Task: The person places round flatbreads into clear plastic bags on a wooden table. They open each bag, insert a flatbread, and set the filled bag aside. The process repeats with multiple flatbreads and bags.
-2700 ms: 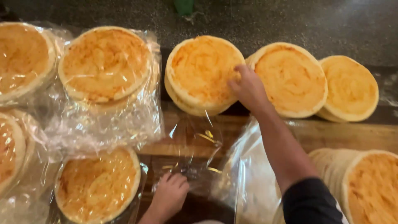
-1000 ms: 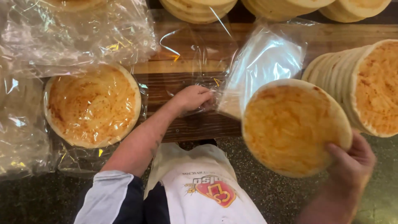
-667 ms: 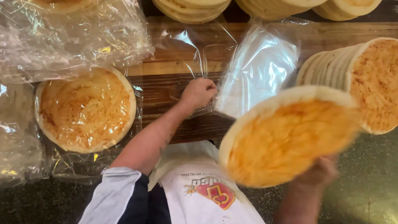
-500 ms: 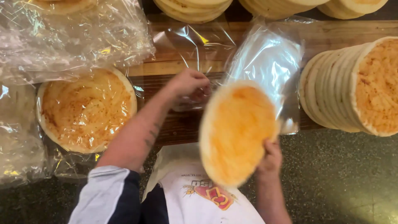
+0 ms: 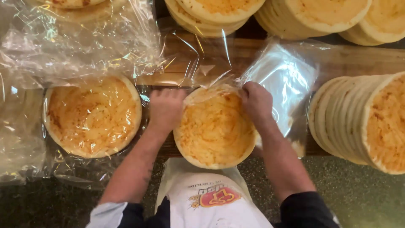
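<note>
A round pizza base (image 5: 215,131) lies flat, topped face up, its far edge inside a clear plastic bag (image 5: 282,80) whose mouth is pinched by left hand (image 5: 166,109) and right hand (image 5: 255,100).

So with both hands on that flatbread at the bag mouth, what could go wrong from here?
The thin clear bag could tear or bunch as the flatbread goes in. The flatbread overhangs the wooden board, so it might sag or slip if the left hand or right hand lets go.
</note>
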